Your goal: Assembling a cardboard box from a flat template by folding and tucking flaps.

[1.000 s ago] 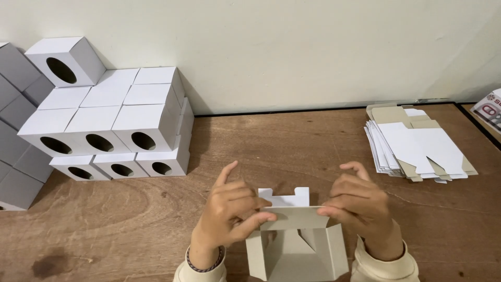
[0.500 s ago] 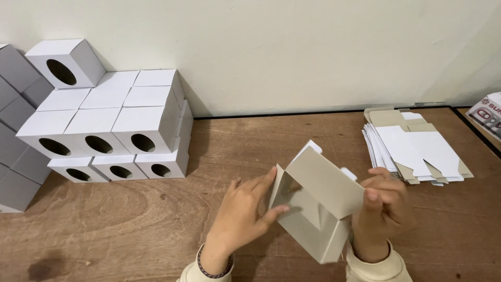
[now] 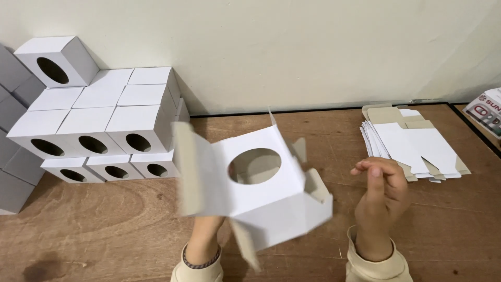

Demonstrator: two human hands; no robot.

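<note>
A half-folded white cardboard box (image 3: 255,188) with a round hole cut in its front panel hangs in the air above the wooden tabletop (image 3: 104,230), low in the middle of the view, tilted with several flaps loose and splayed outward and its grey-brown inner side showing on them. The left hand (image 3: 206,235) is beneath and behind the box, mostly hidden by it, so only the wrist and a beaded bracelet show; it appears to carry the box, though the grip itself cannot be seen. The right hand (image 3: 380,193) is raised just to the right of the box, apart from it and holding nothing, its fingers loosely curled toward the palm. On the left, against the pale wall (image 3: 292,47), stands a stack of finished white boxes (image 3: 99,125) with the same round holes facing forward, with grey boxes at the far left edge. On the right, well apart from the hands, lies a pile of flat unfolded box blanks (image 3: 412,146).
</note>
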